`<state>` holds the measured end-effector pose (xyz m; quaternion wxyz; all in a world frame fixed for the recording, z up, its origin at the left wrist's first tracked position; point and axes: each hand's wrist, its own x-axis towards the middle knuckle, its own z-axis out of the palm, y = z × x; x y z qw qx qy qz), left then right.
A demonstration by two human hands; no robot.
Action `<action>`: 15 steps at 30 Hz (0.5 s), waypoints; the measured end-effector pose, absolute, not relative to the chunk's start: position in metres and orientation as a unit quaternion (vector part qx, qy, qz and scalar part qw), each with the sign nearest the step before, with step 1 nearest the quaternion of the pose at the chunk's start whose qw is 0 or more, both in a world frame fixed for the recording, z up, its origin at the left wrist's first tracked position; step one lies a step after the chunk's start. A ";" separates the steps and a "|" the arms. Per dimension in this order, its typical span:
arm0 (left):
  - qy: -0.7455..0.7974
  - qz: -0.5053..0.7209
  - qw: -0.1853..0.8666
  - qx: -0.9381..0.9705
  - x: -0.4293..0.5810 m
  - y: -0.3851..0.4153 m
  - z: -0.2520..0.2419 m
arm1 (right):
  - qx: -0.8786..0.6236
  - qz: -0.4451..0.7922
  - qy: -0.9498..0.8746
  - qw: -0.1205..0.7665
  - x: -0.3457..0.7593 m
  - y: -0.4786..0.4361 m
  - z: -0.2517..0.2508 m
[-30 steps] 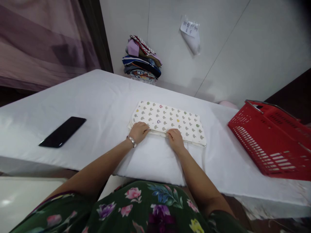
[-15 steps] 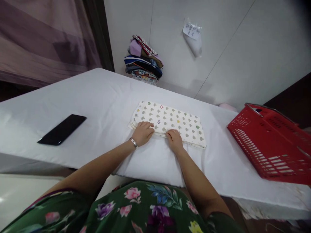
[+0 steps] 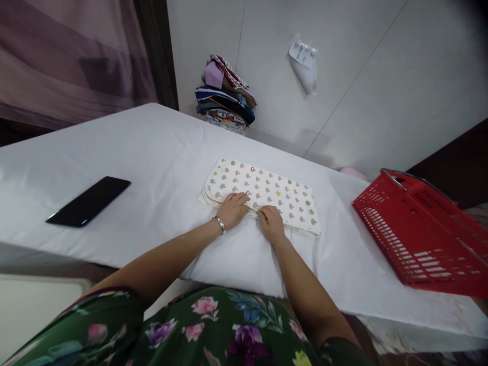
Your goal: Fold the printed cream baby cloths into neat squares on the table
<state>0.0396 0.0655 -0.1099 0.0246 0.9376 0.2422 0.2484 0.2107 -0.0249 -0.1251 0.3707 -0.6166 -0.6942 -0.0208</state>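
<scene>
A folded cream cloth (image 3: 267, 195) printed with small mushrooms lies on the white-covered table (image 3: 152, 168) straight ahead of me. My left hand (image 3: 235, 209), with a silver bracelet at the wrist, lies on the cloth's near edge with its fingers flat and stretched out. Beside it, my right hand (image 3: 270, 222) has its fingers curled round the same near edge, gripping the folded layers. The two hands nearly touch each other.
A black phone (image 3: 88, 201) lies on the table to the left. A red plastic basket (image 3: 419, 231) sits at the right. A pile of folded colourful fabrics (image 3: 225, 94) stands against the back wall, beside a paper note (image 3: 303, 53).
My left hand has slid right along the cloth's near edge toward my right hand, and its fingers now lie further onto the cloth. The right hand stays at the edge.
</scene>
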 end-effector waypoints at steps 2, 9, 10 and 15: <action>0.234 0.254 0.018 0.938 0.040 0.065 -0.109 | -0.615 -0.023 -0.694 0.373 0.210 -0.025 -0.125; 0.211 0.281 0.002 0.936 0.030 0.062 -0.108 | -0.593 -0.041 -0.731 0.334 0.208 -0.027 -0.123; 0.210 0.282 0.005 0.936 0.029 0.061 -0.108 | -0.592 -0.041 -0.737 0.323 0.208 -0.026 -0.123; 0.197 0.281 0.030 0.939 0.030 0.063 -0.109 | -0.595 -0.055 -0.747 0.290 0.206 -0.025 -0.124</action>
